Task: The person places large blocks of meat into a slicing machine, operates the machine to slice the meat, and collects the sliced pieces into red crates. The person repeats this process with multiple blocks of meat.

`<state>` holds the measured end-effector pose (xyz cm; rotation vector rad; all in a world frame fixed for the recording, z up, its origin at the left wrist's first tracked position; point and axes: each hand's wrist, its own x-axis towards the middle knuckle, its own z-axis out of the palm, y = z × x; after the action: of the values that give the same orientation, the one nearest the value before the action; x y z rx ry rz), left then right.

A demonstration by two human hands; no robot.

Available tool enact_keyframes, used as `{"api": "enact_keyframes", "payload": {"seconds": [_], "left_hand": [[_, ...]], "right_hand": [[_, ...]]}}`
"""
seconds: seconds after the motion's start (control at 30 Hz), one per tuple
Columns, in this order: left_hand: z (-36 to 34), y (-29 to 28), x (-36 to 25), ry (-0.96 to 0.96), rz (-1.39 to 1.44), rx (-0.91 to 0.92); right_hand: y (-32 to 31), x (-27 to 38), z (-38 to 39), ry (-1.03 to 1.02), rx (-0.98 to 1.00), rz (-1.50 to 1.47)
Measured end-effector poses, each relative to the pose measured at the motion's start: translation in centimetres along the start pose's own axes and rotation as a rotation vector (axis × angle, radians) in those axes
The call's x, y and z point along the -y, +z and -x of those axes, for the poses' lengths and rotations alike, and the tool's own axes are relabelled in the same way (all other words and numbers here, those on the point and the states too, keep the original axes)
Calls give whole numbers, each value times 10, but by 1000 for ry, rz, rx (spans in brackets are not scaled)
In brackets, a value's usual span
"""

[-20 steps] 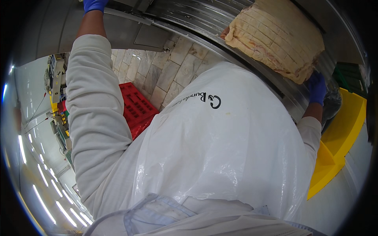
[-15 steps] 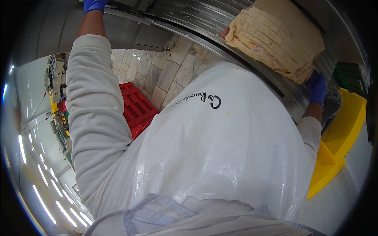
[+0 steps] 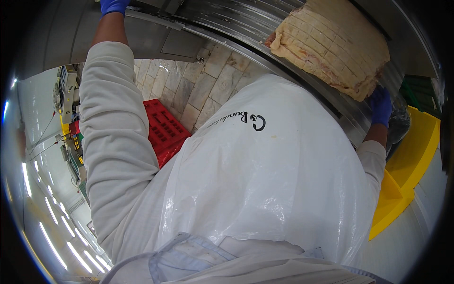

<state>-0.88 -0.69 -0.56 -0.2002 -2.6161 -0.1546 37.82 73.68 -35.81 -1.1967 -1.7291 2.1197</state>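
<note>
- Right hand: blue-gloved, set against the near right end of the meat. Its fingertips are lost in shadow at the meat's edge, so whether it pinches or merely presses, I cannot tell.
- Left hand: also gloved, arm stretched far out, at the upper edge of the view by the steel housing. The fingers are cut off; whether they are spread or closed round something, I cannot tell.
- Meat: a thick slab, pale scored fat side up, lying on the ribbed steel bed, well apart from the left hand.
- Step in hand, as I judge it: placing or steadying the slab on the bed with the right hand while the left reaches to the machine.
- Next move, I judge, calls for an even push from the right hand, fingers kept behind the meat's end.
- Just beyond the right wrist: dark plastic, a yellow bin and a green crate, which could crowd that arm.
- Below the bed: a red crate on the tiled floor, near the left sleeve.
- The apron bulges close to the bed's rail, leaving little room there.
</note>
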Motion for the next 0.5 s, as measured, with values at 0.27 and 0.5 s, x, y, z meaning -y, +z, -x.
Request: {"api": "enact_keyframes", "payload": {"seconds": [0.27, 0.5], "left_hand": [[2, -2, -2, 26, -47, -23], [0, 1, 3, 35, 6, -36]], "right_hand": [[33, 33, 32, 117, -59, 32], [1, 4, 4, 23, -4, -8]]}}
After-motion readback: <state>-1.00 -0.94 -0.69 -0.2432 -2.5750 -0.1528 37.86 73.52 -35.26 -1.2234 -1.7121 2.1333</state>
